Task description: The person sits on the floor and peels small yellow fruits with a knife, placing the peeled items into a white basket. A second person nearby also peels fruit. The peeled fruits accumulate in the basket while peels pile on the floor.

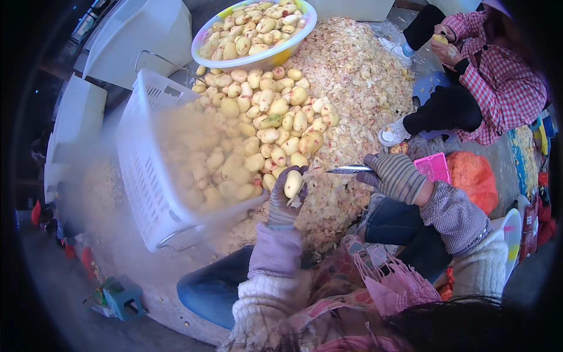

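Observation:
My left hand (285, 198), in a striped grey glove, is closed around a pale, mostly peeled potato (293, 184). To its right, my right hand (394, 175), gloved the same way, grips a knife (350, 169) whose blade points left toward the potato without touching it. Just beyond my left hand, a heap of peeled potatoes (275, 117) spills from a white plastic crate (151, 176) lying tipped on its side. Some of these potatoes carry reddish spots of skin. A smeared blur hides part of the crate and its potatoes.
A wide mound of peelings (363, 76) covers the floor ahead. Behind the heap stands a basin (258, 61) full of peeled potatoes. At the right sits a co-worker (498, 88) holding a potato, near a pink basket (433, 168) and an orange mesh sack (472, 182). A teal stool (123, 298) stands lower left.

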Tool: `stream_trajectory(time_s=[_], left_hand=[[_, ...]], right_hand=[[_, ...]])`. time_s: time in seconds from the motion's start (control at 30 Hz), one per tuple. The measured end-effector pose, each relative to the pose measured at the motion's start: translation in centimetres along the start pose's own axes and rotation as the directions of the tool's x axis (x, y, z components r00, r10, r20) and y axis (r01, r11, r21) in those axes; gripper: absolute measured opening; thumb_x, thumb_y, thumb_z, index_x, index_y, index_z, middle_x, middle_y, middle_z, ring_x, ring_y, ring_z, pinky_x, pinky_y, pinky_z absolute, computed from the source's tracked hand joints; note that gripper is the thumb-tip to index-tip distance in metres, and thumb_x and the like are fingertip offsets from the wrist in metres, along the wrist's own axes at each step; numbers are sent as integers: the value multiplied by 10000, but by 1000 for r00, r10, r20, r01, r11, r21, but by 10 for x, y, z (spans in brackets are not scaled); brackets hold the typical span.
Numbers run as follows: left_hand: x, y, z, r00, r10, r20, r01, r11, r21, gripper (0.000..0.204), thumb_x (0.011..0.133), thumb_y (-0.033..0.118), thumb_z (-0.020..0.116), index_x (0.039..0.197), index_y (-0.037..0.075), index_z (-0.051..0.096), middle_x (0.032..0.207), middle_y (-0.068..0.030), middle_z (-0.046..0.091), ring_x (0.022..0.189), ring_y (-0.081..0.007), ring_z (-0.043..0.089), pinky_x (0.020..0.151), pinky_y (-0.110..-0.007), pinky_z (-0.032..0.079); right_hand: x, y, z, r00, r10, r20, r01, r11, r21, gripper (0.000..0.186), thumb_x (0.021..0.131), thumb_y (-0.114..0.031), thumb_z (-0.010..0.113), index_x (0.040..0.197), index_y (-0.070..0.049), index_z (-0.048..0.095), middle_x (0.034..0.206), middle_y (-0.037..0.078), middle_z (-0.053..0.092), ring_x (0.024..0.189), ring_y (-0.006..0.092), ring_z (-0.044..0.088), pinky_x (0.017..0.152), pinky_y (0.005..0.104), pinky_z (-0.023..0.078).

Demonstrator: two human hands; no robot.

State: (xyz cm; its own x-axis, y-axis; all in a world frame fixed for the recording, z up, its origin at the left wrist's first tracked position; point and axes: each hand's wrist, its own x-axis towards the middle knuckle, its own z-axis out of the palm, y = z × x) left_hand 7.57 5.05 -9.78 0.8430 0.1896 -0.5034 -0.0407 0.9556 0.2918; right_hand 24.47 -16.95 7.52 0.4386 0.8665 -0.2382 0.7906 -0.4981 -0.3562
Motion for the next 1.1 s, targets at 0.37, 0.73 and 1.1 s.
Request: stream_trajectory(time_s=[0.37,0.73,1.1], left_hand=[[-127,-19,44,976,210,54,-189,946,-265,333,870,221,677,1141,47,591,1085,-119,650,940,-248,651,836,-366,561],[-146,-8,47,944,330,-24,-329,944,27,351,886,353,638,1104,84,582,892,-70,653,678,-139,605,515,-220,429],[-128,-12,14,874,465,-143,-441,882,167,286,891,337,630,1064,112,598,959,-17,632,859,-127,609,633,-256,486]], right_hand=[[-43,-122,75,938,69,-340,-18,988,152,346,921,-385,561,895,-41,547,736,163,608,667,346,618,591,459,469],[-28,-139,82,930,-168,-328,203,976,76,344,884,-384,605,862,-43,563,709,149,595,672,336,611,597,439,476],[-4,-119,108,943,-135,-305,128,991,-42,377,908,-401,566,847,-30,578,718,158,611,643,328,617,574,437,481]])
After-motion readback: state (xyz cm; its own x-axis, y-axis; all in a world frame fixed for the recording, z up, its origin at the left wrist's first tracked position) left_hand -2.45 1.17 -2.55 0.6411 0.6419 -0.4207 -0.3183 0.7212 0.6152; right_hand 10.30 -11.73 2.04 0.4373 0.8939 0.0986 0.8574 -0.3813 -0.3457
